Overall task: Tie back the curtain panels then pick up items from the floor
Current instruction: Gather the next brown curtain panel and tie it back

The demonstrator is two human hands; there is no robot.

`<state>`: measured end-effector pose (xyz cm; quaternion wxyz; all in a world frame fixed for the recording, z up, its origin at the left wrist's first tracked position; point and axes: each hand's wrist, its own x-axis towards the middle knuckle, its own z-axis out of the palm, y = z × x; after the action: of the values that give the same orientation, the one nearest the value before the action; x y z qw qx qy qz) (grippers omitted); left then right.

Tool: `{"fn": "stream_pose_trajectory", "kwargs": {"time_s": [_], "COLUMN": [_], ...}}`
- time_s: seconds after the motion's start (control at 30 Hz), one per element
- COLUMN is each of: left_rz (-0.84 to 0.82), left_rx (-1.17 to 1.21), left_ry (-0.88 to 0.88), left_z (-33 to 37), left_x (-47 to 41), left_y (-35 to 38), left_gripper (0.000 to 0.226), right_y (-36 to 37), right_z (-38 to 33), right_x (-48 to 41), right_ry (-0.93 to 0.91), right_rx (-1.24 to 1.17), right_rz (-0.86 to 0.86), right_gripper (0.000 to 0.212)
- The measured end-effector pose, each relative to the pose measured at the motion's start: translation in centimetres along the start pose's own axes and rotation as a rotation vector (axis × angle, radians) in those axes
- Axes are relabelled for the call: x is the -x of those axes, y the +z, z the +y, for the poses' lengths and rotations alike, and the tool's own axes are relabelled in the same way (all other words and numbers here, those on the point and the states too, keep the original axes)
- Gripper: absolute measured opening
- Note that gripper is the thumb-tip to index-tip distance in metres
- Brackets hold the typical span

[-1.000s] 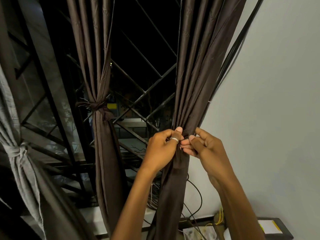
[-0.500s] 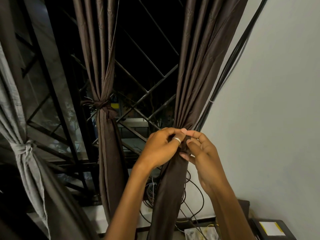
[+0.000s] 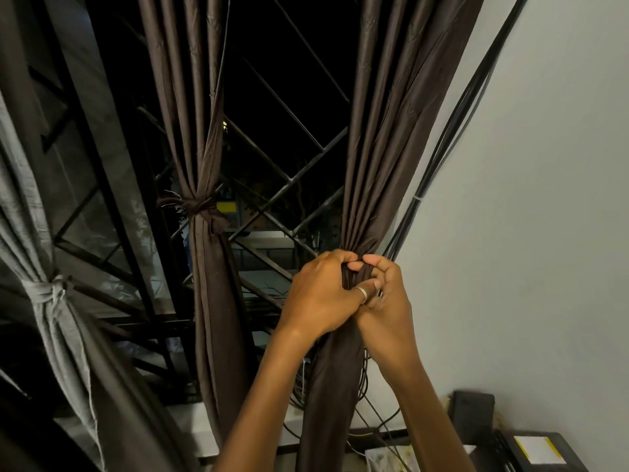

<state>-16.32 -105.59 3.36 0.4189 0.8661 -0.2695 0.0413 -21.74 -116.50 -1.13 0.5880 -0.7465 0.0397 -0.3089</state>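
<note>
A dark brown curtain panel [image 3: 384,137] hangs beside the white wall, gathered into a bunch at mid-height. My left hand [image 3: 320,294], a ring on one finger, grips the bunch from the left. My right hand [image 3: 388,301] grips it from the right, fingers curled over the fabric and touching the left hand. What lies between the fingers is hidden. A second brown panel [image 3: 204,124] in the middle is knotted with a brown tie [image 3: 199,207]. At the left a grey curtain [image 3: 51,311] is tied with a grey knot.
Behind the curtains is a window with a dark metal grille [image 3: 292,178]. Black cables [image 3: 452,137] run down the wall [image 3: 527,199] next to the right panel and loop at the sill. Black boxes [image 3: 531,451] and papers lie at the lower right.
Both hands have closed tighter round the gathered right panel and pressed together; the right hand's fingers have curled over the fabric. The view has shifted slightly.
</note>
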Motion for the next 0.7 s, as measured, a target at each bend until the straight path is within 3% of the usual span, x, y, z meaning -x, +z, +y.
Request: {"fn": "stream_pose_trajectory", "kwargs": {"time_s": [0.23, 0.4, 0.5, 0.7], "left_rz": [0.276, 0.192, 0.120, 0.003], "left_rx": [-0.332, -0.359, -0.342, -0.195], "left_ry": [-0.058, -0.060, -0.099, -0.058], "left_z": [1.9, 2.5, 2.3, 1.3], "left_x": [1.5, 1.0, 0.4, -0.8], "left_y": [0.8, 0.6, 0.5, 0.2], "left_gripper": [0.045, 0.041, 0.042, 0.021], "right_y": [0.1, 0.2, 0.1, -0.4], "right_z": [-0.4, -1.0, -1.0, -0.3], "right_x": [-0.1, -0.3, -0.4, -0.7], "right_ry": [-0.034, -0.057, -0.056, -0.026], "right_rx": [0.069, 0.093, 0.097, 0.099], "right_rz": [-0.012, -0.025, -0.029, -0.065], "right_gripper": [0.056, 0.048, 0.052, 0.062]}}
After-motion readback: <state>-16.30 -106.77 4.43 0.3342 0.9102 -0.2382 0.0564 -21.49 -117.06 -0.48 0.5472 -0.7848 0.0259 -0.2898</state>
